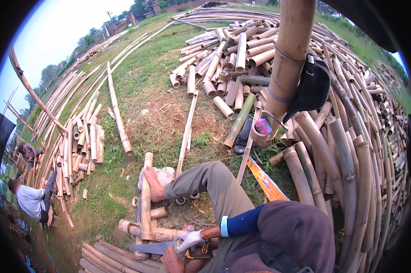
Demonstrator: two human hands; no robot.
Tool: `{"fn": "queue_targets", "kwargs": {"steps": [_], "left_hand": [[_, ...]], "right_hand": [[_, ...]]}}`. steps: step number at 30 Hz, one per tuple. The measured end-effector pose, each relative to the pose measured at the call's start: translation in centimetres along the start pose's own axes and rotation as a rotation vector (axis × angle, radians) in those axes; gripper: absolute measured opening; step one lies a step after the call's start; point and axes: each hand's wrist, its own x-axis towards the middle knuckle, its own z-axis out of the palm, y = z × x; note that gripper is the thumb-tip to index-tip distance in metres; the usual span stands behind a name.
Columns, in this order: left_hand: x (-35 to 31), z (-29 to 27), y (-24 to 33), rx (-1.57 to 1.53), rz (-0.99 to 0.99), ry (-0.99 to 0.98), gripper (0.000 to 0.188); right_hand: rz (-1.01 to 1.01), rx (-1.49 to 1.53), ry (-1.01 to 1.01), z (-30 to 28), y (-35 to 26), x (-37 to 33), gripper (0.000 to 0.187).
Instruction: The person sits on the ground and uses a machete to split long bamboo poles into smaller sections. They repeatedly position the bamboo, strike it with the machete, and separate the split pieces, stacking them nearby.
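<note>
Bamboo pole (146, 200), short and pale, lies on the grassy ground (141, 91) at the lower middle of the view, running away from the person, propped across a crosswise bamboo piece (157, 233) that rests on the ground. A bare foot (153, 184) presses against the pole's right side near its far end, beside a pale cloth (165, 175). A saw (166, 248) with a broad grey blade and a yellow-and-black handle lies just below the crosswise piece, blade pointing left. The right hand (189, 240), in a white work glove, is closed around the saw's handle. The left hand (172, 260), bare, sits just below the blade at the lower edge of the view; whether it is open or gripping anything cannot be told.

A thick upright bamboo post (289, 59) rises at the upper right, with a black cap (312, 86) hanging on it. Cut bamboo sections (228, 59) are heaped behind it, long curved bamboo poles (364, 182) fill the right side, and a second stack of short pieces (80, 145) lies at the left. An orange level-like tool (265, 181) rests beside the person's knee. Two other people (30, 198) crouch at the left edge.
</note>
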Motion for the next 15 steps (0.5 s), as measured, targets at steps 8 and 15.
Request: {"fn": "queue_targets", "kwargs": {"steps": [8, 15], "left_hand": [[-0.4, -1.3, 0.8, -0.061, -0.135, 0.128, 0.099], [-0.4, -6.2, -0.6, 0.006, -0.144, 0.623, 0.091]], "right_hand": [[0.022, 0.712, -0.202, 0.9, -1.1, 0.6, 0.058], [-0.388, 0.527, 0.432, -26.0, -15.1, -8.5, 0.045]]}}
